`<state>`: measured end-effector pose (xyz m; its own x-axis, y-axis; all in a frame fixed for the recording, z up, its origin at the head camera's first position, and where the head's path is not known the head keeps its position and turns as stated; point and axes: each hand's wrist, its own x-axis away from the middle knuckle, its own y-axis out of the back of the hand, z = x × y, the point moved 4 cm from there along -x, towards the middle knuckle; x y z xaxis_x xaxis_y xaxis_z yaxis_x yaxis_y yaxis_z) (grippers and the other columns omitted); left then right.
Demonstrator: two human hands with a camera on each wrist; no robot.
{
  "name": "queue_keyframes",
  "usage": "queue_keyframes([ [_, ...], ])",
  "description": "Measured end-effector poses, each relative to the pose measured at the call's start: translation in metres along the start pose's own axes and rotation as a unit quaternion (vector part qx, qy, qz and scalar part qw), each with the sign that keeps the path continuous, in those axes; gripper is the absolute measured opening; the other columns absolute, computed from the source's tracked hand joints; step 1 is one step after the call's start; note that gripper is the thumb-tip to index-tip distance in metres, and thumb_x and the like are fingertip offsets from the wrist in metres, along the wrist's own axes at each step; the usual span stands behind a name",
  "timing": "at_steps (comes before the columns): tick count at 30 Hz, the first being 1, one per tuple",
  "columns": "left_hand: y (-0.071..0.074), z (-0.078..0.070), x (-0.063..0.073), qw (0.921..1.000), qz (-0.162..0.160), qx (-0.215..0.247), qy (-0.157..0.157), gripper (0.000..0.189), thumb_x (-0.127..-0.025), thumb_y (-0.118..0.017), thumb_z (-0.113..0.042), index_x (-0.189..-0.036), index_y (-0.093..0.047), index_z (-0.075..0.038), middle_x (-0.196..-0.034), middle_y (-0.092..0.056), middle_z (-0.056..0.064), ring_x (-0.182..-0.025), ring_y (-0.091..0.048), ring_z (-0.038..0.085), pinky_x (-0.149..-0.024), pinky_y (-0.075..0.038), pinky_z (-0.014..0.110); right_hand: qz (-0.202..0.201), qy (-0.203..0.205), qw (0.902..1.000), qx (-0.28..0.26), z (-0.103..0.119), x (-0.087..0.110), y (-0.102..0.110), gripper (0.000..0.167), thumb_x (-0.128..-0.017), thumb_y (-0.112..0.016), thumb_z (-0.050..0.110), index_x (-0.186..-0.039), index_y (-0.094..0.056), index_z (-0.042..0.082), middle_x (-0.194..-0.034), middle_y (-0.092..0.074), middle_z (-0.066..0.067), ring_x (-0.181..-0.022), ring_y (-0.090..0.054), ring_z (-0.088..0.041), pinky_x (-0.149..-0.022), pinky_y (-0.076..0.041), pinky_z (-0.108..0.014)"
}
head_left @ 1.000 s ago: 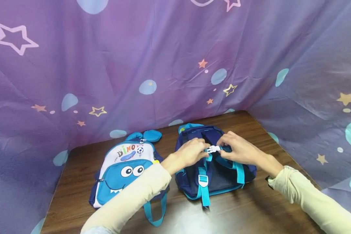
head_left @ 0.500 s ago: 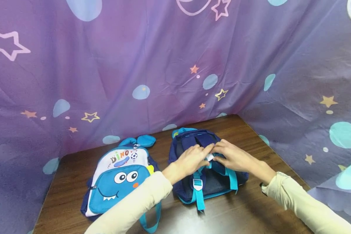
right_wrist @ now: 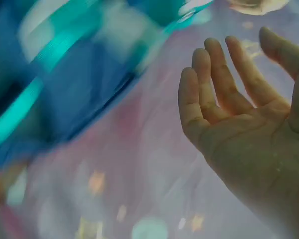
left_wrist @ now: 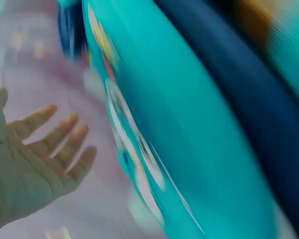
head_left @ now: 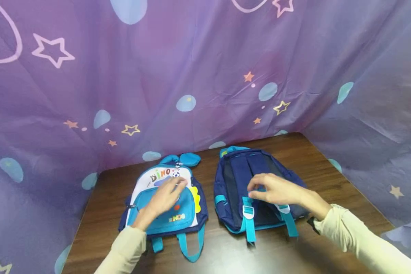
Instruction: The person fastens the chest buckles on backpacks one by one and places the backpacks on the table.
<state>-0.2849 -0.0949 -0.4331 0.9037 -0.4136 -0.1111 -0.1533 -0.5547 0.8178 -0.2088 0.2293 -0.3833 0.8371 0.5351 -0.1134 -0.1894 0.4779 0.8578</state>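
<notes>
My left hand (head_left: 165,198) hovers over the dinosaur-face backpack (head_left: 185,219), white and blue with a yellow crest along its side. In the left wrist view the fingers spread loosely and hold nothing. To the right, a navy backpack (head_left: 222,207) lies with its shoulder straps upward. My right hand (head_left: 275,189) is above those straps, fingers bent loosely with nothing between them, as the right wrist view also shows. A white strap adjuster (head_left: 248,212) sits on a turquoise webbing strap (head_left: 250,230). The white buckle between the straps is hidden from the head view.
Both bags lie side by side on a dark wooden table (head_left: 102,213). A purple curtain (head_left: 157,76) with stars hangs behind and on the sides. A turquoise loop strap (head_left: 191,257) from the left bag reaches toward the table's front.
Both hands were together at the white buckle on the navy backpack. They have let go and parted; the left hand has moved left over the dinosaur backpack. The camera view has shifted too.
</notes>
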Motion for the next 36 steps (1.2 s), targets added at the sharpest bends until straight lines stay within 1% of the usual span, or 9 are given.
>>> queue_keyframes([
  [3,0.037,0.061,0.032,0.9933,-0.056,-0.008,0.101,0.053,-0.107,-0.039,-0.043,-0.132,-0.058,-0.001,-0.132,-0.060,0.023,-0.127,-0.053,0.041,-0.108,-0.039,0.057,0.045,-0.013,0.9943,-0.096,0.024,-0.020,-0.021,0.021,-0.098,-0.063,0.034,-0.110,-0.067,0.017,-0.105,-0.069,0.006,-0.096,-0.062,-0.007,-0.083,-0.053,-0.034],
  [6,0.064,0.111,0.057,0.9783,-0.085,-0.004,0.189,0.059,-0.106,-0.039,-0.044,-0.130,-0.054,0.008,-0.129,-0.056,0.033,-0.124,-0.051,0.049,-0.105,-0.039,0.060,0.089,-0.075,0.9745,-0.192,0.045,-0.050,-0.041,0.035,-0.097,-0.063,0.037,-0.119,-0.063,0.010,-0.113,-0.067,-0.002,-0.102,-0.063,-0.016,-0.086,-0.053,-0.038],
  [11,0.054,0.152,0.069,0.9442,-0.035,0.116,0.307,0.082,-0.100,-0.038,-0.063,-0.135,-0.043,0.011,-0.116,-0.054,0.032,-0.110,-0.056,0.042,-0.095,-0.050,0.052,0.112,-0.239,0.9284,-0.261,0.053,-0.099,-0.075,0.076,-0.091,-0.066,0.049,-0.143,-0.043,-0.001,-0.142,-0.050,-0.019,-0.128,-0.051,-0.038,-0.104,-0.044,-0.054],
  [14,0.044,0.163,0.069,0.9186,-0.031,0.194,0.343,0.086,-0.095,-0.044,-0.067,-0.135,-0.044,0.009,-0.112,-0.054,0.022,-0.101,-0.056,0.028,-0.083,-0.055,0.043,0.107,-0.292,0.9151,-0.256,0.048,-0.124,-0.096,0.098,-0.089,-0.066,0.050,-0.154,-0.020,-0.006,-0.160,-0.024,-0.027,-0.147,-0.027,-0.045,-0.116,-0.028,-0.059],
  [17,0.042,0.169,0.069,0.9143,-0.042,0.204,0.347,0.085,-0.094,-0.048,-0.066,-0.135,-0.044,0.008,-0.122,-0.053,0.027,-0.104,-0.058,0.030,-0.080,-0.057,0.045,0.098,-0.333,0.8975,-0.272,0.041,-0.138,-0.113,0.105,-0.089,-0.067,0.044,-0.155,-0.005,-0.010,-0.164,-0.008,-0.029,-0.150,-0.014,-0.047,-0.119,-0.020,-0.061],
  [26,0.050,0.176,0.071,0.9071,-0.023,0.209,0.365,0.059,-0.094,-0.054,-0.045,-0.126,-0.050,0.005,-0.122,-0.055,0.023,-0.104,-0.057,0.027,-0.076,-0.056,0.040,0.059,-0.405,0.8445,-0.345,0.033,-0.144,-0.143,0.095,-0.085,-0.070,0.038,-0.151,-0.021,-0.011,-0.156,-0.028,-0.031,-0.141,-0.034,-0.048,-0.106,-0.036,-0.068],
  [28,0.049,0.177,0.069,0.9056,-0.014,0.215,0.366,0.055,-0.092,-0.054,-0.043,-0.124,-0.051,0.003,-0.117,-0.055,0.019,-0.100,-0.056,0.024,-0.073,-0.054,0.035,0.051,-0.404,0.8406,-0.357,0.031,-0.145,-0.150,0.092,-0.084,-0.070,0.035,-0.149,-0.025,-0.012,-0.154,-0.031,-0.031,-0.140,-0.035,-0.047,-0.107,-0.035,-0.068],
  [34,0.041,0.170,0.061,0.9083,-0.038,0.224,0.351,0.045,-0.090,-0.053,-0.036,-0.115,-0.049,0.001,-0.118,-0.049,0.017,-0.112,-0.046,0.029,-0.096,-0.041,0.041,0.014,-0.389,0.8461,-0.364,0.025,-0.141,-0.167,0.082,-0.079,-0.071,0.028,-0.139,-0.038,-0.018,-0.146,-0.042,-0.032,-0.136,-0.041,-0.043,-0.117,-0.029,-0.056],
  [36,0.038,0.168,0.057,0.9010,-0.043,0.252,0.351,0.036,-0.089,-0.053,-0.034,-0.106,-0.051,-0.003,-0.110,-0.051,0.012,-0.106,-0.048,0.025,-0.093,-0.042,0.036,-0.002,-0.389,0.8461,-0.364,0.023,-0.140,-0.169,0.081,-0.077,-0.070,0.027,-0.136,-0.039,-0.018,-0.144,-0.043,-0.031,-0.133,-0.042,-0.042,-0.117,-0.030,-0.053],
])
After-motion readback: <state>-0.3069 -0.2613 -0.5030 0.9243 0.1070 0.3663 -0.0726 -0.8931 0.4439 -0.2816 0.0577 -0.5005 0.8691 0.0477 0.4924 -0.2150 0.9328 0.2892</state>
